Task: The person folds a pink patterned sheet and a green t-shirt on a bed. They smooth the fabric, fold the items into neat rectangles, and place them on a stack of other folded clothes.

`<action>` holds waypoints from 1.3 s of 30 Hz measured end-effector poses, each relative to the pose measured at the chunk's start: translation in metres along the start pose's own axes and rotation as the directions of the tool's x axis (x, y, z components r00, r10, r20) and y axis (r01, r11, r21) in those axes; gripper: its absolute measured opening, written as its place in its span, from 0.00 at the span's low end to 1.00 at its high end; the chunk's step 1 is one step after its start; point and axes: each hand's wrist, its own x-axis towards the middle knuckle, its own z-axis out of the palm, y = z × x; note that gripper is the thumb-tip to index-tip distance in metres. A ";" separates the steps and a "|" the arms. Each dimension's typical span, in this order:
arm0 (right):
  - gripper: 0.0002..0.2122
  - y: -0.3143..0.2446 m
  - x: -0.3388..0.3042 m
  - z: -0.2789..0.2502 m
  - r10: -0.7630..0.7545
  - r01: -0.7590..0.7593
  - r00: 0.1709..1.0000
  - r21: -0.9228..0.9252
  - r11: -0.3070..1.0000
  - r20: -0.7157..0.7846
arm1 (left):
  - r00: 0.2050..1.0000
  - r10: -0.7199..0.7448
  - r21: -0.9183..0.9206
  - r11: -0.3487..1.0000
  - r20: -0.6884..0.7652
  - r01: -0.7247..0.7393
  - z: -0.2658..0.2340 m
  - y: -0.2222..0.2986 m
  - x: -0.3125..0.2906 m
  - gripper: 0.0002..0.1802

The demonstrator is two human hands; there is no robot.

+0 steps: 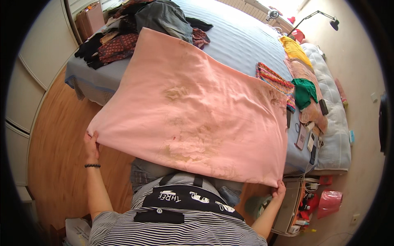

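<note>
A large pink cloth (pixel 197 102) with faded brownish floral patches is stretched out between my two hands. Its far part lies over the bed, while the near edge hangs in front of my body. My left hand (pixel 92 143) grips the near left corner, fingers closed on the fabric. At the near right corner, my right hand (pixel 279 190) is closed on the cloth too. A dark beaded bracelet (pixel 92 165) circles my left wrist.
On the blue-covered bed (pixel 238 37), a heap of dark clothes (pixel 160 18) lies far left. Folded patterned cloth (pixel 276 78), a green cloth (pixel 304 92) and phones (pixel 301 136) lie along the right. Beside my right hand stands a cluttered bedside cabinet (pixel 287 205). Wardrobe doors (pixel 39 45) line the left.
</note>
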 end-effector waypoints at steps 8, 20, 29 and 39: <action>0.01 -0.110 -0.015 0.064 -0.162 0.128 0.973 -0.206 0.970 -0.161 | 0.997 0.069 0.118 0.990 0.027 -0.072 -0.001 0.009 -0.001 0.27; 0.07 -0.147 -0.234 0.616 -0.624 0.978 0.163 -0.043 0.203 0.765 | 0.962 -0.121 0.088 0.991 0.247 0.102 0.014 0.058 -0.019 0.14; 0.19 0.036 -0.381 0.592 -0.104 0.843 -0.341 0.353 0.405 0.934 | 0.868 -0.342 -0.193 0.883 0.359 0.428 -0.008 0.015 -0.007 0.25; 0.37 0.050 -0.234 0.394 -0.157 0.983 0.183 -0.176 0.055 0.971 | 0.858 -0.343 0.397 0.899 0.381 0.183 -0.018 -0.026 -0.010 0.12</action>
